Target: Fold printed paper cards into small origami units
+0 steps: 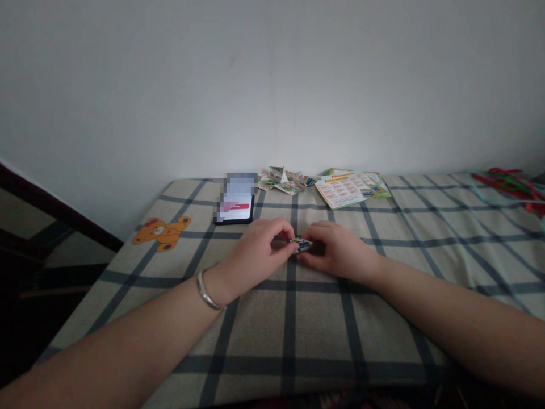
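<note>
My left hand (259,250) and my right hand (336,250) meet in the middle of the checked bed sheet (298,324). Both pinch a small, colourful folded paper piece (302,245) between their fingertips. The fingers of each hand are curled and closed on it. A silver bracelet (207,292) circles my left wrist. Both forearms rest low over the sheet.
A phone (235,200) with a lit screen lies behind my hands. Several small folded colourful papers (285,180) and printed sheets (351,188) lie by the wall. Red and green strips (508,184) lie at the far right. A bear print (162,233) marks the sheet's left edge.
</note>
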A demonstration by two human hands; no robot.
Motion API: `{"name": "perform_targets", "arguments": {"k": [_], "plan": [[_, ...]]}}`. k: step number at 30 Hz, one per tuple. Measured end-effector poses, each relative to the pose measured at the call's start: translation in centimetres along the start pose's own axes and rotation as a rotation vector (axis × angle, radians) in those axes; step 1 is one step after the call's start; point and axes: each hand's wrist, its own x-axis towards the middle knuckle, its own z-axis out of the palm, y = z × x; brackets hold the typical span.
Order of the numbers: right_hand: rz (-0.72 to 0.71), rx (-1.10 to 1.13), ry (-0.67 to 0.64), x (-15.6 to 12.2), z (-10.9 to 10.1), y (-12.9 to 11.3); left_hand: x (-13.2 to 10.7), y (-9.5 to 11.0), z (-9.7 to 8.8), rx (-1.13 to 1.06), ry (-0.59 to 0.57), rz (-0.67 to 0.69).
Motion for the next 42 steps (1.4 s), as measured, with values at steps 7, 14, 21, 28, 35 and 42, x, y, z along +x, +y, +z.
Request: {"name": "perform_targets", "arguments": {"k": [7,14,21,28,35,42], "plan": [[0.001,0.040,0.082,-0.03,0.31,0.13,-0.02,-0.25,-0.18,0.048,0.017,0.086],[-0.062,-0.053,0.124,-0.13,0.24,0.15,0.02,-0.16,-0.39,0.152,0.006,0.187],[-0.085,-0.100,0.117,-0.17,0.02,-0.11,-0.07,0.27,-0.49,0.173,-0.002,0.201],[-0.042,0.002,0.147,-0.13,0.23,0.20,-0.14,0.19,-0.43,0.185,0.025,0.158],[-0.011,0.137,0.225,-0.07,0.30,0.41,0.11,-0.14,-0.52,0.206,0.025,0.226],[0.017,0.172,0.195,-0.22,-0.04,-0.10,0.05,-0.15,-0.60,0.288,0.004,0.192]]}}
